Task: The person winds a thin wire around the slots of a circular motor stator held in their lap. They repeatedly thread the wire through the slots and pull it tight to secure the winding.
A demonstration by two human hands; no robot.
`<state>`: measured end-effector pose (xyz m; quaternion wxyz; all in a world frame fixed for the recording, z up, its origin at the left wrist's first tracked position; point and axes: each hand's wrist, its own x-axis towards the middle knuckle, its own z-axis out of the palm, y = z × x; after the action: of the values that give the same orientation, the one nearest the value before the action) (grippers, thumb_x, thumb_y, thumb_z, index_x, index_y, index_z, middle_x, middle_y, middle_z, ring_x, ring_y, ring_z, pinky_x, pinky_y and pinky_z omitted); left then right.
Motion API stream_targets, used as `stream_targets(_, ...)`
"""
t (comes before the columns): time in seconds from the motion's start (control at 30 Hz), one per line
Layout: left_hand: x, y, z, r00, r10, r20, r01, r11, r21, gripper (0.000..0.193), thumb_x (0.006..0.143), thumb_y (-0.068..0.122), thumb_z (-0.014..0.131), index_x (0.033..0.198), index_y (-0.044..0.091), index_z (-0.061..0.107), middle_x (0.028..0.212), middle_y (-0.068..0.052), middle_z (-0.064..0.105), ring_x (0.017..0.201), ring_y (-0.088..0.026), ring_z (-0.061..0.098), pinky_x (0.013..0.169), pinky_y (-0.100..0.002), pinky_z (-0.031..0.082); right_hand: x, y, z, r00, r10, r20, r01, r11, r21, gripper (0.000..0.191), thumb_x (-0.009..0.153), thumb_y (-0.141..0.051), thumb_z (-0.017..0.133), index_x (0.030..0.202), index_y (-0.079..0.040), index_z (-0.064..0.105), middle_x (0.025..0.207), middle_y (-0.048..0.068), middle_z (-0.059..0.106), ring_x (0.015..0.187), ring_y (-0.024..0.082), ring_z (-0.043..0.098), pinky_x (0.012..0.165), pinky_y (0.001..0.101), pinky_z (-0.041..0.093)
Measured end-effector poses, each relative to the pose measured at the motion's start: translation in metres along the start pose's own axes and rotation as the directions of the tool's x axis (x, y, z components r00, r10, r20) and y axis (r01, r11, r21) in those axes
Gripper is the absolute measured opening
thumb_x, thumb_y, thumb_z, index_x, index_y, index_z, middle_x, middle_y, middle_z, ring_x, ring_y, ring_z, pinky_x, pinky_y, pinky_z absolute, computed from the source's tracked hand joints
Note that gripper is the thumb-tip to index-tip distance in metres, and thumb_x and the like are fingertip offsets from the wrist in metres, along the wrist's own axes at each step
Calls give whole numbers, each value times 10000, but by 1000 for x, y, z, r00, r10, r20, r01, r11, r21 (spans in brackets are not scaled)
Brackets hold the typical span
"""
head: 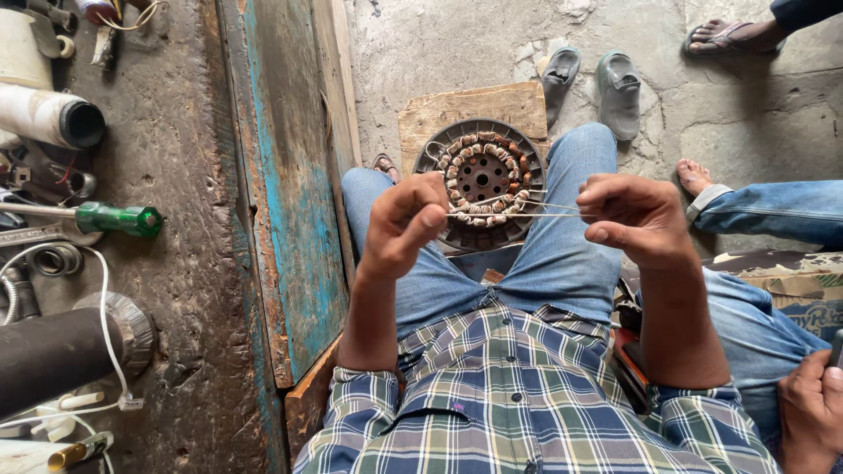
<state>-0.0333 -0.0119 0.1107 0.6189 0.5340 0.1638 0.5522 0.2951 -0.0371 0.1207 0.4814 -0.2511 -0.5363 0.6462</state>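
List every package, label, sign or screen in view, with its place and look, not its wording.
Cardboard box: right edge, behind another person's knee; flat, tan with dark print, partly hidden.
Dark slab: far right edge above another person's hand; maybe a phone, too cropped to tell.
No signs or clear labels show.

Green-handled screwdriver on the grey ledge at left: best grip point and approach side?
Grip the green-handled screwdriver around its handle, coming from above. It lies flat on the grey ledge, handle pointing right with bare surface beyond it; the metal shaft runs left into the clutter of tools, so that end is probably harder to reach.
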Motion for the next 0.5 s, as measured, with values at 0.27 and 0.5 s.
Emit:
stream_targets(0.27,-16,38,-22,890,438,-122,-439,898,27,302,1004,309,703,882,40,641,572,-4,493,456,-88,341,475,-286,225,-25,-6,-30,978,-194,-81,200,977,72,220,948,-75,760,1160,-29,725,796,2,604,670,32,490,638,199,395)
stream_targets(0.5,-12,14,-34,930,225,-290,-257,963,-77,334,1019,368,691,929,47,678,630,-6,549,505,-84,442,413,-202,376,-57,-45,-159,683,-192,-705,113,981,-158,168,1055,-58,718,1224,-58,711,972,50,661,798,102,585,770,288,502)
